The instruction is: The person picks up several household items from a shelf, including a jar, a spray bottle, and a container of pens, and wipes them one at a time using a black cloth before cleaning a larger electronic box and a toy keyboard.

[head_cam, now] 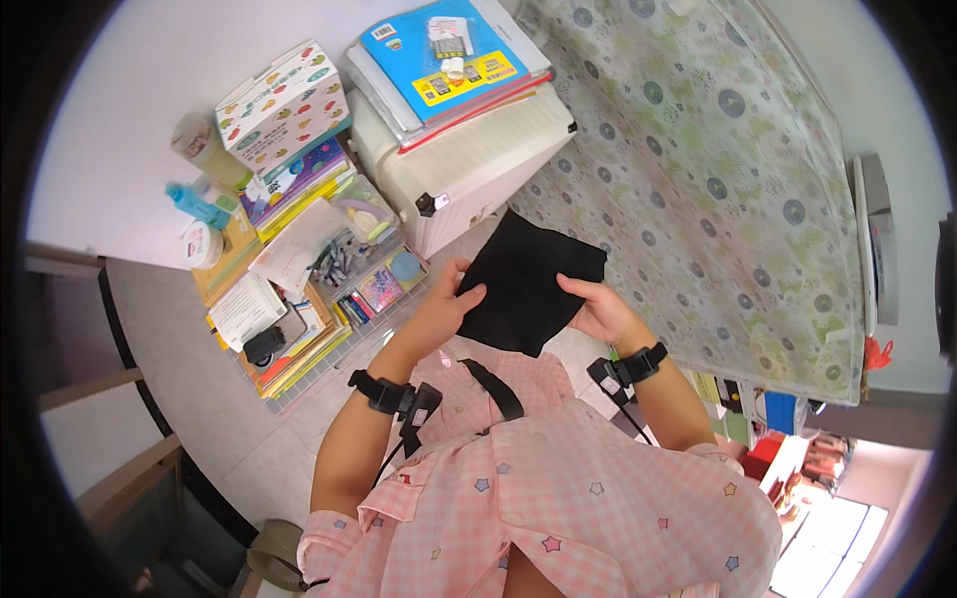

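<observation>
A piece of black fabric [523,280], looking like a small folded garment, is stretched between my two hands in front of my lap. My left hand [448,303] grips its left edge, thumb on top and the other fingers hidden beneath. On the opposite side, my right hand [598,306] pinches the cloth the same way, thumb lying over it. The upper right corner of the fabric sticks out past my right thumb. Black straps with small modules circle both wrists, the left strap [392,396] and the right strap [635,366].
Beyond the cloth stands a white suitcase [463,172] topped with blue folders [426,67]. At left, a wire rack [299,389] holds papers, books and a clear box of pens [336,261]. A patterned cover [673,202] hangs at right. A bin [275,553] sits lower left.
</observation>
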### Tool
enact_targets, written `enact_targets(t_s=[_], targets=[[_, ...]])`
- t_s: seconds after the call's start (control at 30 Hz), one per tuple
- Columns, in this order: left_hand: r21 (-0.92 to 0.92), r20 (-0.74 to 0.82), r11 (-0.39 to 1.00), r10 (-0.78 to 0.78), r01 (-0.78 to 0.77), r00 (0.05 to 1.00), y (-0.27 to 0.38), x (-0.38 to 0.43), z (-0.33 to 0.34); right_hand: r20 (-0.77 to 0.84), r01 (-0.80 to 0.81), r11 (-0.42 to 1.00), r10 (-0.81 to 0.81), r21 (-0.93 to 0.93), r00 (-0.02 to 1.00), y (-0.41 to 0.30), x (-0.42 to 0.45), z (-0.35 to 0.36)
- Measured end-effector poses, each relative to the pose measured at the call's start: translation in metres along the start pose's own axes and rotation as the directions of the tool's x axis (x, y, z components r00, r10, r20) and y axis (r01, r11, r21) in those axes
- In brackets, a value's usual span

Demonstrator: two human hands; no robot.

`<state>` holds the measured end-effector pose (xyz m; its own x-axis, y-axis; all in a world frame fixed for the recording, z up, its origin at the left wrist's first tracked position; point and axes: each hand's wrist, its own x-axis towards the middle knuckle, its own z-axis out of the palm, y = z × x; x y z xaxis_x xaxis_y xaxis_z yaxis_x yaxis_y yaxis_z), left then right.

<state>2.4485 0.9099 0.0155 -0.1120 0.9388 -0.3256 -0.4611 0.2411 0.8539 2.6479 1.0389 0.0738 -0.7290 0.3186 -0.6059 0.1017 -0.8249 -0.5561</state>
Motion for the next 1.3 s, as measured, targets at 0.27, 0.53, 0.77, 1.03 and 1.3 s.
enact_targets(t_s=[0.27, 0.53, 0.77, 1.03, 1.3], targets=[[-0.15, -0.132, 0.976, 0.137, -0.156, 0.982, 0.061, -0.032, 0.029, 0.218, 0.011, 0.99, 0.019, -0.138, 0.976, -0.053, -0.011, 0.014], [-0.22, -0.231, 0.975, -0.017, -0.035, 0.973, 0.053, -0.006, 0.073, 0.651, 0.51, 0.598, 0.024, -0.618, 0.759, -0.101, -0.01, -0.026], [-0.498, -0.209, 0.848, -0.319, 0.18, 0.924, 0.044, 0.043, 0.092, 0.617, 0.546, 0.414, 0.049, -0.728, 0.786, -0.101, 0.037, -0.08], [0.036, -0.65, 0.995, -0.051, 0.098, 0.759, 0.024, 0.125, 0.109, 0.409, 0.274, 0.739, 0.001, -0.615, 0.913, -0.139, 0.067, -0.15], [0.331, -0.438, 0.937, 0.258, -0.113, 0.861, 0.041, 0.225, 0.134, -0.156, 0.273, 0.688, -0.492, -0.673, 0.856, -0.158, 0.107, -0.167]])
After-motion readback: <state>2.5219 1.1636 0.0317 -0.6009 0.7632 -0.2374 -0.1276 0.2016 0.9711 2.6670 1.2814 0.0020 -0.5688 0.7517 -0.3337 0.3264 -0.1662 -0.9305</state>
